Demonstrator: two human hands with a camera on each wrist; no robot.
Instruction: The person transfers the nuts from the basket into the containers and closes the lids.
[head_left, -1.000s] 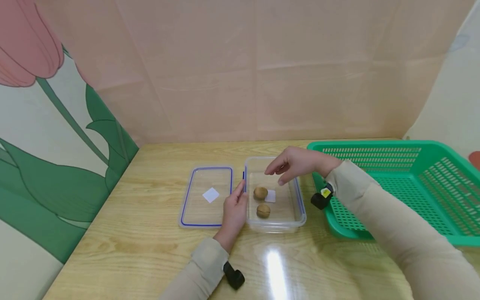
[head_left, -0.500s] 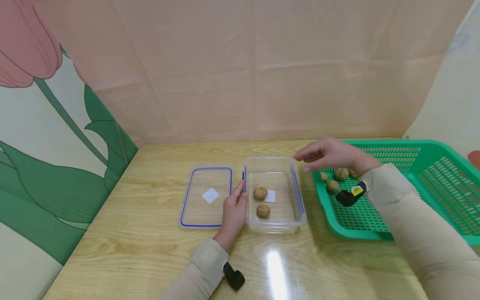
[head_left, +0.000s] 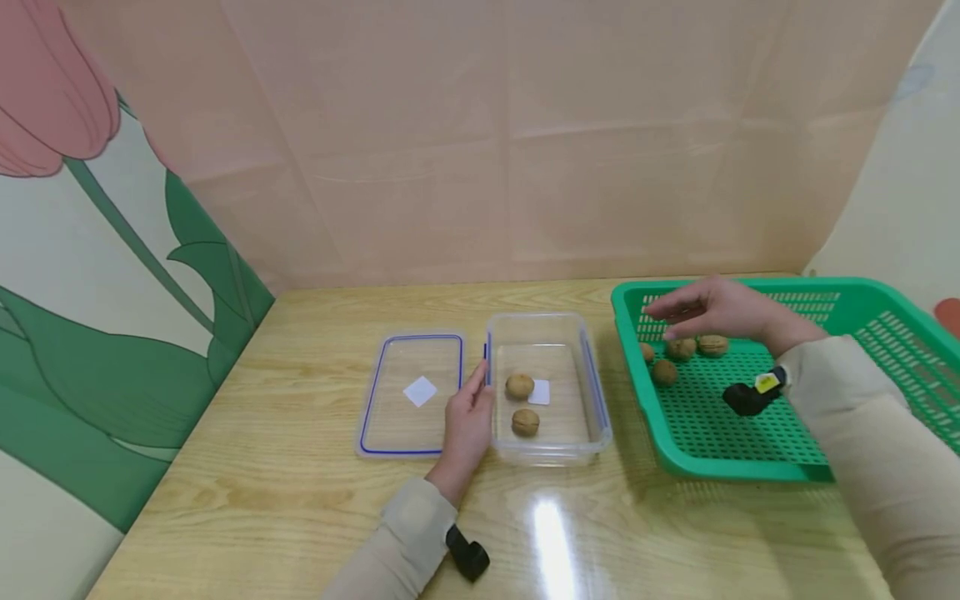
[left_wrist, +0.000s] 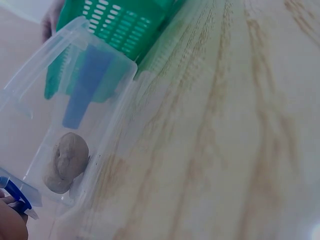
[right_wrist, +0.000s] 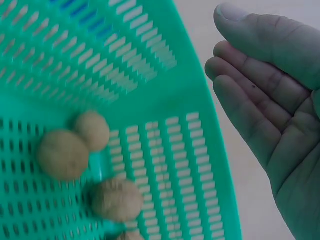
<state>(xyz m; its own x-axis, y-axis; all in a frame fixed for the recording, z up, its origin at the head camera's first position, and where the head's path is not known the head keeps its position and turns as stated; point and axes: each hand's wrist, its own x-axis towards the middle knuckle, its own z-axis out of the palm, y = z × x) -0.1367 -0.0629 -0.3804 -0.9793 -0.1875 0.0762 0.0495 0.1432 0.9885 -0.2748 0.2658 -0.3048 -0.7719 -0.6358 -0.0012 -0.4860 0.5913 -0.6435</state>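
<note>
My left hand [head_left: 468, 421] lies along the left wall of a clear plastic box [head_left: 558, 450], its fingers fairly straight against that side. Inside the box sit two walnuts, a rear walnut [head_left: 520, 386] and a front walnut [head_left: 526, 422]. Over the left part of a green basket [head_left: 675, 458] hovers my right hand [head_left: 720, 312], with nothing in its grasp. Below it, several walnuts [head_left: 681, 349] are gathered in the basket's back left corner. The right wrist view shows the bare palm and loosely bent fingers [right_wrist: 245, 105] beside the basket rim, above the walnuts [right_wrist: 62, 155].
The box's clear lid [head_left: 390, 433] with a blue seal lies flat to the left, a white square [head_left: 420, 391] on it. Another white square [head_left: 539, 392] shows at the box bottom. A pink sheet [head_left: 420, 167] hangs behind the wooden table [head_left: 285, 467].
My right hand has moved right, from above the box to above the basket, bringing the walnuts there into view. The left hand and the two walnuts in the box have stayed put.
</note>
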